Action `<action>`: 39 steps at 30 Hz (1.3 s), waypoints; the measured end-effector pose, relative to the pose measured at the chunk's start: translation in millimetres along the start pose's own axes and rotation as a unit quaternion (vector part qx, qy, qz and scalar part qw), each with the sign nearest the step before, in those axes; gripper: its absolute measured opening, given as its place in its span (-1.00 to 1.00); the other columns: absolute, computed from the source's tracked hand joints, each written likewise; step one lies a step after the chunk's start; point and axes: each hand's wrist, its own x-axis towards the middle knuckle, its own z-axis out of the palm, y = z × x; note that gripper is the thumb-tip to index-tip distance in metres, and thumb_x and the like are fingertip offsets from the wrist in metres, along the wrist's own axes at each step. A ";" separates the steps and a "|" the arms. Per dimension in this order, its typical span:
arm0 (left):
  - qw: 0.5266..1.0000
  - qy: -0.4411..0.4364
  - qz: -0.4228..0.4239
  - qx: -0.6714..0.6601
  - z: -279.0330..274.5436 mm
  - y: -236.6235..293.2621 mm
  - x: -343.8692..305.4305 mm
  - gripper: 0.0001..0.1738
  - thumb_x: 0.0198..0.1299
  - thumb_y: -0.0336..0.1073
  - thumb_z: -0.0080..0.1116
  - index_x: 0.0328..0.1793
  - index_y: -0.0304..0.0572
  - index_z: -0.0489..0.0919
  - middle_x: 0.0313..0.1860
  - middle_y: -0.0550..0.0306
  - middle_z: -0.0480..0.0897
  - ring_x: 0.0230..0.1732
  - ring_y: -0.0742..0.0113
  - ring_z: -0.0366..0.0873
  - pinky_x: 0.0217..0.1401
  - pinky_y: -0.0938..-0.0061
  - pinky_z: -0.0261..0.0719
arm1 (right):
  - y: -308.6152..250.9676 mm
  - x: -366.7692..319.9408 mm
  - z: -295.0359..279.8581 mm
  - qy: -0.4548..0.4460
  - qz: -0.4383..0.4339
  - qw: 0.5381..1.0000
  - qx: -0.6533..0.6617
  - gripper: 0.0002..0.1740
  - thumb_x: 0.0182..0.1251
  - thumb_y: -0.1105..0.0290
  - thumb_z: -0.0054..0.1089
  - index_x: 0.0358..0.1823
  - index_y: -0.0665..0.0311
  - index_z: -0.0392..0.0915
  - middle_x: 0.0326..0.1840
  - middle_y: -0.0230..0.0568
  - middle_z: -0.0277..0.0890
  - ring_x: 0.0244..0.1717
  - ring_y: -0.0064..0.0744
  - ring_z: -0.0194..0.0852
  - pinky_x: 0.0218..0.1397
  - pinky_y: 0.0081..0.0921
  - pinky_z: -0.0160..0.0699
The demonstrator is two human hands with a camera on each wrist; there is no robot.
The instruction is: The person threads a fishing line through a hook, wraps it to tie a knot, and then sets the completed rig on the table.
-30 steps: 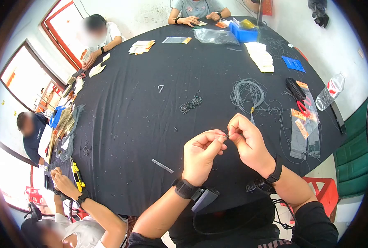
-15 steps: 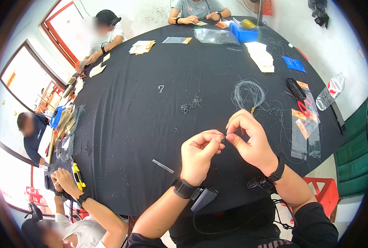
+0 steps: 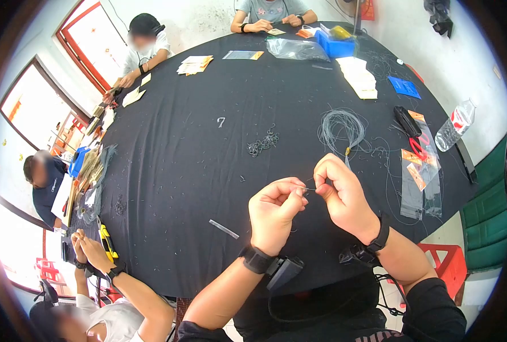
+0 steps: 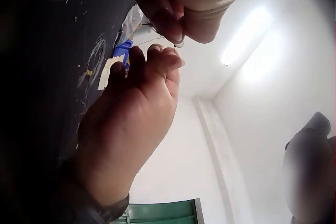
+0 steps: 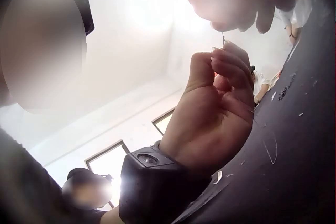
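In the head view my left hand (image 3: 273, 216) and right hand (image 3: 344, 196) meet above the near part of the black table. Left thumb and index finger pinch a tiny, dark fishing hook (image 5: 223, 38), mostly hidden by the fingertips. A thin fishing line (image 3: 310, 188) spans the small gap to my right hand, whose thumb and forefinger pinch it. Beyond the hands lie a tangled pile of small dark hooks (image 3: 263, 143) and a coil of grey fishing line (image 3: 341, 132), bound with a yellow tie.
Red-handled scissors (image 3: 417, 149), a black pouch (image 3: 407, 122) and clear packets (image 3: 412, 196) lie to the right, near a water bottle (image 3: 456, 126). A clear strip (image 3: 224, 228) is left of my hands. Cards (image 3: 358, 78) and a blue box (image 3: 336, 45) stand farther back. Other people sit around the table.
My right hand has shifted slightly right and down since half a second ago, and the gap between the two hands has widened, showing more line. The left hand has barely moved.
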 end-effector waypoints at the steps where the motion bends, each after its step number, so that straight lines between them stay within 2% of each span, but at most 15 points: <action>1: 1.000 0.002 0.003 -0.005 -0.9 -0.8 0.7 -0.92 0.28 -0.51 0.24 -0.17 -0.41 0.67 -0.04 0.03 0.66 -0.33 0.52 0.59 -0.26 0.63 0.59 | -0.1 0.2 -0.6 0.002 0.001 1.000 0.002 -0.80 0.17 0.76 0.10 -0.34 0.32 0.34 -0.31 -0.25 0.28 -0.33 -0.39 0.26 -0.22 -0.50 0.33; 8: 0.998 0.032 0.008 -0.053 -7.2 0.3 6.8 -0.94 0.28 -0.53 0.21 -0.21 -0.36 0.68 -0.05 0.03 0.66 -0.35 0.52 0.56 -0.27 0.65 0.52 | 8.7 5.2 -15.3 0.044 -0.015 0.999 0.022 -0.83 0.24 0.71 0.07 -0.33 0.29 0.32 -0.31 -0.29 0.25 -0.30 -0.44 0.23 -0.19 -0.55 0.28; 9: 0.998 0.037 0.007 -0.056 -8.6 1.5 7.7 -0.94 0.28 -0.53 0.21 -0.21 -0.36 0.68 -0.06 0.03 0.66 -0.35 0.52 0.56 -0.26 0.66 0.52 | 12.7 6.9 -19.9 0.055 -0.037 0.998 0.006 -0.85 0.34 0.64 0.08 -0.32 0.28 0.31 -0.30 -0.34 0.23 -0.32 -0.51 0.20 -0.22 -0.59 0.26; 13: 0.996 0.046 0.003 -0.075 -16.4 2.2 11.9 -0.95 0.28 -0.49 0.25 -0.25 -0.31 0.68 -0.05 0.07 0.66 -0.34 0.53 0.59 -0.24 0.61 0.56 | 18.9 11.7 -34.5 0.105 -0.023 0.993 0.050 -0.81 0.58 0.35 0.00 -0.27 0.23 0.31 -0.28 -0.47 0.18 -0.36 -0.69 0.07 -0.31 -0.73 0.17; 15: 0.995 0.055 -0.005 -0.086 -15.5 4.4 12.0 -0.94 0.28 -0.50 0.24 -0.27 -0.29 0.68 -0.06 0.07 0.66 -0.35 0.54 0.58 -0.24 0.61 0.55 | 23.1 13.1 -44.2 0.137 -0.007 0.988 0.065 -0.78 0.59 0.29 0.01 -0.26 0.22 0.32 -0.27 -0.47 0.19 -0.33 -0.68 0.13 -0.26 -0.71 0.21; 16: 0.994 0.058 -0.009 -0.091 -15.5 4.4 12.0 -0.96 0.28 -0.50 0.23 -0.24 -0.30 0.68 -0.08 0.08 0.66 -0.35 0.54 0.57 -0.24 0.63 0.54 | 25.5 17.6 -45.8 0.165 -0.044 0.984 0.050 -0.77 0.60 0.26 -0.01 -0.24 0.21 0.33 -0.26 -0.47 0.21 -0.26 -0.67 0.18 -0.16 -0.70 0.24; 17: 0.993 0.060 -0.013 -0.097 -15.7 4.0 12.2 -0.95 0.28 -0.51 0.22 -0.20 -0.32 0.67 -0.11 0.09 0.67 -0.34 0.53 0.56 -0.25 0.64 0.53 | 25.7 18.1 -49.8 0.176 -0.043 0.981 0.072 -0.77 0.61 0.26 -0.03 -0.23 0.22 0.33 -0.25 -0.46 0.23 -0.20 -0.66 0.21 -0.07 -0.69 0.24; 23: 0.990 0.067 -0.019 -0.126 -20.2 4.6 14.4 -0.93 0.27 -0.51 0.22 -0.16 -0.33 0.65 -0.18 0.15 0.66 -0.34 0.53 0.53 -0.22 0.65 0.52 | 41.0 20.6 -86.3 0.303 -0.025 0.950 0.072 -0.83 0.63 0.32 -0.06 -0.18 0.21 0.38 -0.24 -0.48 0.26 -0.23 -0.68 0.22 -0.10 -0.72 0.21; 27: 0.988 0.068 -0.023 -0.133 -19.5 5.1 14.3 -0.93 0.27 -0.50 0.22 -0.15 -0.33 0.65 -0.19 0.17 0.66 -0.34 0.53 0.53 -0.21 0.65 0.52 | 47.8 22.3 -103.4 0.392 -0.024 0.918 0.060 -0.84 0.63 0.33 -0.07 -0.08 0.23 0.47 -0.19 -0.47 0.35 -0.23 -0.67 0.26 -0.13 -0.68 0.26; 34: 0.986 0.085 -0.027 -0.140 -24.1 6.7 17.1 -0.91 0.29 -0.50 0.20 -0.12 -0.33 0.63 -0.20 0.19 0.65 -0.33 0.55 0.52 -0.21 0.67 0.52 | 52.7 19.7 -127.5 0.466 0.005 0.882 0.074 -0.82 0.63 0.31 -0.05 -0.02 0.22 0.49 -0.13 -0.46 0.39 -0.24 -0.73 0.27 -0.15 -0.73 0.27; 39: 0.986 0.073 -0.025 -0.144 -22.7 6.8 17.4 -0.95 0.29 -0.51 0.19 -0.16 -0.31 0.62 -0.18 0.18 0.65 -0.33 0.56 0.52 -0.22 0.67 0.51 | 53.2 19.0 -130.6 0.470 0.014 0.881 0.058 -0.81 0.62 0.29 -0.04 -0.02 0.23 0.50 -0.15 -0.47 0.40 -0.26 -0.73 0.27 -0.16 -0.74 0.27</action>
